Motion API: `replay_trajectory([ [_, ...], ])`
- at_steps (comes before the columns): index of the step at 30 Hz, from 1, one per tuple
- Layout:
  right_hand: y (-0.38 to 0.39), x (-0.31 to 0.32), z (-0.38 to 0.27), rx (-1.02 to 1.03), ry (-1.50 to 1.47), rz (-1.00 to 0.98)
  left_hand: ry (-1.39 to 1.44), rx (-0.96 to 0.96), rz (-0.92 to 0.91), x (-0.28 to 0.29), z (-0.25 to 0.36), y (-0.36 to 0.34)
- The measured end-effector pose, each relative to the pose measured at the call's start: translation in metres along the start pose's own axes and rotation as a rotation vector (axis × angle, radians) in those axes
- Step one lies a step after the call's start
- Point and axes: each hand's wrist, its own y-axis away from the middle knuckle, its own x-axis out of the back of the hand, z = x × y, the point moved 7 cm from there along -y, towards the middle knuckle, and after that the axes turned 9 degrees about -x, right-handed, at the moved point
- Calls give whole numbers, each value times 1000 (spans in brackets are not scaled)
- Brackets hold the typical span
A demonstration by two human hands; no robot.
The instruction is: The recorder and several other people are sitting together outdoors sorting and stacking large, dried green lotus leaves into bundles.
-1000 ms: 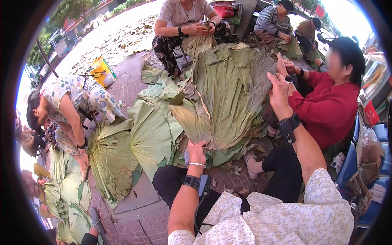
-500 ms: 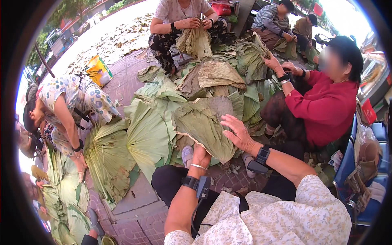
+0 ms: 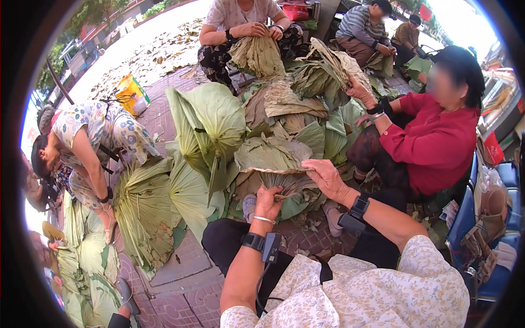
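Observation:
In front of my knees I hold a large dried lotus leaf (image 3: 270, 154), dull green on top, with its brownish, pleated underside showing at the near edge. My left hand (image 3: 267, 204) is closed around the gathered folds below that edge. At the leaf's right corner, my right hand (image 3: 327, 177) grips the rim between thumb and fingers. Behind it lies a heap of brown and green leaves (image 3: 290, 103). A big fresh-looking green leaf (image 3: 214, 117) stands raised just left of the heap, and what supports it is hidden.
A person in red (image 3: 437, 147) handles leaves close on my right. Another sits across the heap holding a leaf bundle (image 3: 257, 54). At left, someone bends over spread leaves (image 3: 145, 208). A yellow bucket (image 3: 131, 94) stands behind them; blue chairs (image 3: 508, 218) are at far right.
My right hand has gone from open above the leaf to gripping its rim. The leaf's near side has lifted, exposing its underside. A green leaf at centre left has risen upright.

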Motion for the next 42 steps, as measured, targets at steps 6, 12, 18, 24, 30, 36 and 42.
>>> replay_trajectory([
  [6,-38,58,-24,119,138,433,-54,1,-38,13,-8,-2],
  [12,7,-45,-34,302,122,-139,128,4,-95,3,-14,-3],
  [18,8,-52,-14,277,150,-87,166,15,-124,4,-11,-7],
  [24,12,-54,-8,291,213,-162,169,-33,-113,9,-11,-8],
  [30,18,-61,7,239,268,-277,335,77,-161,-25,8,12],
  [36,24,-64,13,275,310,-351,-56,181,-155,8,-13,-1],
  [42,3,-47,67,-115,267,-83,-60,6,2,15,-2,-7],
])
